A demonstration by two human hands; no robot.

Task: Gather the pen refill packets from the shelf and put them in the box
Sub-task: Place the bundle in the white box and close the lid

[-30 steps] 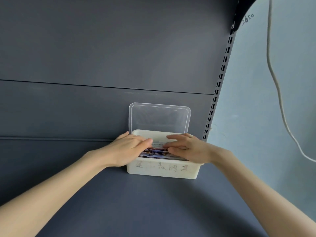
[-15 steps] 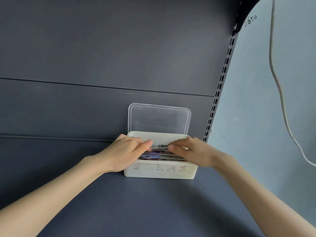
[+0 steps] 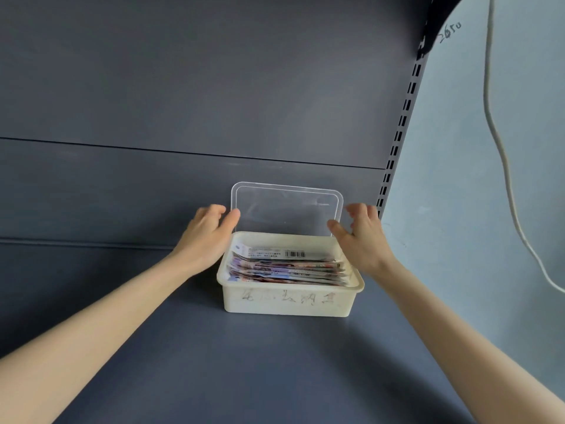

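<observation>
Now packets (image 3: 287, 267) are stacked inside box (image 3: 287, 302). Behind box, lid (image 3: 286, 209) is flanked by left hand (image 3: 204, 237) and right hand (image 3: 362, 240), both spread open, nothing gripped.

Handwritten in dark marker on the pale wall (image 3: 477, 191) at upper right, beside the slotted shelf upright (image 3: 397, 142): slanted digits reading roughly "2650". Scrawled across the front wall of the white box (image 3: 287, 301): a row of faded handwritten characters, too worn to make out. Printed on the white label of the topmost pen refill packet (image 3: 275, 254) inside the box: a barcode (image 3: 295, 254) toward the right, with several lines of small print to its left, too fine to read. Printed along the edges of the packets stacked beneath: more tiny text and coloured artwork, likewise illegible.
</observation>
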